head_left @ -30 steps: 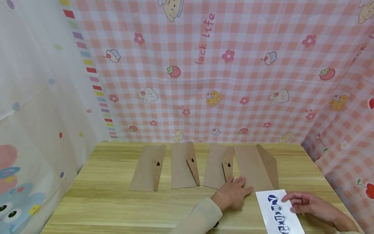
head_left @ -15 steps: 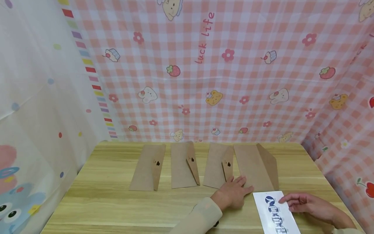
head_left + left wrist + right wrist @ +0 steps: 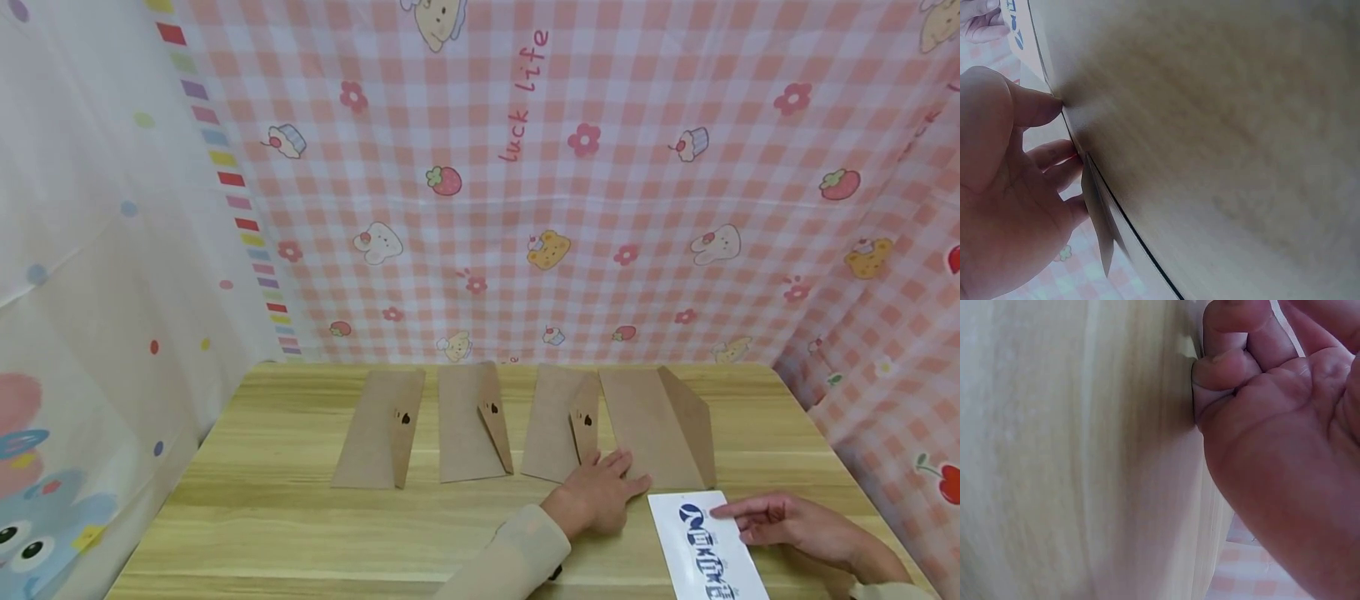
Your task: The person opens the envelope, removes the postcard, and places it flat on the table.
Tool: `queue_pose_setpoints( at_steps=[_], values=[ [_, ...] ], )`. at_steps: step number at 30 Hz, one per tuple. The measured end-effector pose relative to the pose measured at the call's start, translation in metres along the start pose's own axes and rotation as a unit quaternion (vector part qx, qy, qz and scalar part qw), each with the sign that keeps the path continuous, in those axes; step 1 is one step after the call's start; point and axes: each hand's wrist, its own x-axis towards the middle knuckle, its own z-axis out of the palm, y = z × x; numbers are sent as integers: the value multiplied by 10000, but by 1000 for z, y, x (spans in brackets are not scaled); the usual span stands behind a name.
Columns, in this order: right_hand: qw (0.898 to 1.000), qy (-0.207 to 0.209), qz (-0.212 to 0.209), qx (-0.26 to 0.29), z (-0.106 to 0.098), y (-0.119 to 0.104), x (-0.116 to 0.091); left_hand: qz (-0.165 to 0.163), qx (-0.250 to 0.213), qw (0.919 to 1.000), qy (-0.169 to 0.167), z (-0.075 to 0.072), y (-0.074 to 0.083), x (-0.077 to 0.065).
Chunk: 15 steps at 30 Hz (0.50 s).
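Note:
My left hand (image 3: 597,497) rests with fingers spread on the near ends of two kraft paper envelopes. One is the rightmost envelope (image 3: 652,425), whose flap (image 3: 692,421) lies unfolded to the right. The other is the third envelope from the left (image 3: 551,425), with its flap folded over. Just in front of the rightmost envelope is a white card (image 3: 701,546) with dark blue printing. My right hand (image 3: 802,525) holds the card by its right edge, index finger over the printed face and thumb at the edge. In the right wrist view some fingers (image 3: 1225,369) are curled; the card's underside is hidden.
Two more kraft envelopes, the leftmost envelope (image 3: 375,433) and the second envelope (image 3: 465,433), lie with flaps folded and small dark marks. All rest on a wooden table (image 3: 300,542). A pink checked cloth (image 3: 480,208) hangs behind, and a pale curtain (image 3: 112,250) at the left.
My right hand has moved slightly left, bringing the white card a little left, near the end of the rightmost envelope. My left hand and the envelopes stay where they were.

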Motion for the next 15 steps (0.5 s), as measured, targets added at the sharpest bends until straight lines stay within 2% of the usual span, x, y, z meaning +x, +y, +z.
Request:
queue_pose_setpoints(
  at_steps=[15],
  values=[
    [9998,98,85,140,-1,2,0,-50,-123,9999,-65,-2,1,-1]
  ],
)
